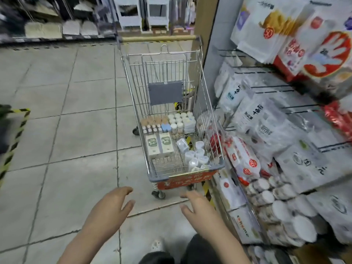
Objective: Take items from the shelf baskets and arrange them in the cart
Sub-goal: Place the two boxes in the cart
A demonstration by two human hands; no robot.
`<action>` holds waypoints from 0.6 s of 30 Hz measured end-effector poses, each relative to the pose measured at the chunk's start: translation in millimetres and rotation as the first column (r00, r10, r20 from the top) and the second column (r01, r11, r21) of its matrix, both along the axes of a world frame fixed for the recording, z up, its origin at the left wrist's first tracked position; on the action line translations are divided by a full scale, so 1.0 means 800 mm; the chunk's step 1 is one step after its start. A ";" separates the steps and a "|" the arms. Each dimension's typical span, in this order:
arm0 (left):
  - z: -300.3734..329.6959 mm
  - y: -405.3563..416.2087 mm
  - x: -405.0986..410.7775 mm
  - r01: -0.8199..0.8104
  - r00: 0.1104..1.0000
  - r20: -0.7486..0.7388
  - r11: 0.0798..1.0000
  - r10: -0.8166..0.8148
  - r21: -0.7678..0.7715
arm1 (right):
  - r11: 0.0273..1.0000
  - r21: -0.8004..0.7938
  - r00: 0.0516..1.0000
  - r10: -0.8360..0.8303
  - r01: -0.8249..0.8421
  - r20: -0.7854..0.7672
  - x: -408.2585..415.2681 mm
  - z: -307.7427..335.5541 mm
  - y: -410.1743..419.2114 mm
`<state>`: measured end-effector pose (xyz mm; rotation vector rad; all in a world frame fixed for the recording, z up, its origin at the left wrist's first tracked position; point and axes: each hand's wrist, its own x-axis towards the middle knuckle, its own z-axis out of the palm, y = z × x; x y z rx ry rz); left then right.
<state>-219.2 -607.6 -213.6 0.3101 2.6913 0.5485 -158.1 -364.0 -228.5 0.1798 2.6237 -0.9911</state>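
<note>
Silver wire shopping cart (207,111) with wooden push bar, standing on grey tiled floor (66,130) close beside white wire shelf baskets (276,88) of white and red packets on the right; it holds two pale green-labelled cartons (159,144), rows of small white-lidded jars (181,120) and clear plastic tubs (196,155). Left hand (112,208) and right hand (198,208): both forearms reach forward, low, short of the cart's red-signed near end, fingers loosely spread, holding and touching nothing. Open floor lies left of the cart.
</note>
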 end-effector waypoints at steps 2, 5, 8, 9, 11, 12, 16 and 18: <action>-0.008 0.007 -0.023 -0.013 1.000 0.011 0.999 0.012 0.044 | 0.998 -0.049 0.998 -0.030 0.032 0.046 -0.015 -0.011 0.011; -0.023 0.035 -0.056 -0.022 0.998 0.057 0.994 0.016 0.111 | 0.989 -0.101 0.989 -0.092 0.104 0.116 -0.046 -0.031 0.034; -0.036 0.069 -0.090 -0.038 0.994 0.106 0.986 0.021 0.165 | 0.990 -0.091 0.984 -0.096 0.110 0.147 -0.088 -0.052 0.051; -0.043 0.081 -0.107 -0.057 0.992 0.121 0.982 0.036 0.178 | 0.989 -0.101 0.982 -0.094 0.112 0.164 -0.110 -0.062 0.056; -0.049 0.101 -0.133 -0.094 0.987 0.145 0.977 0.066 0.193 | 0.988 -0.117 0.979 -0.075 0.098 0.188 -0.147 -0.074 0.064; -0.054 0.111 -0.149 -0.115 0.984 0.155 0.973 0.084 0.199 | 0.990 -0.120 0.978 -0.048 0.074 0.201 -0.169 -0.081 0.069; -0.078 0.140 -0.213 -0.235 0.957 0.221 0.950 0.189 0.205 | 0.993 -0.104 0.961 0.074 -0.048 0.265 -0.262 -0.111 0.088; -0.095 0.150 -0.238 -0.279 0.946 0.217 0.946 0.241 0.167 | 0.989 -0.081 0.945 0.143 -0.124 0.293 -0.299 -0.126 0.097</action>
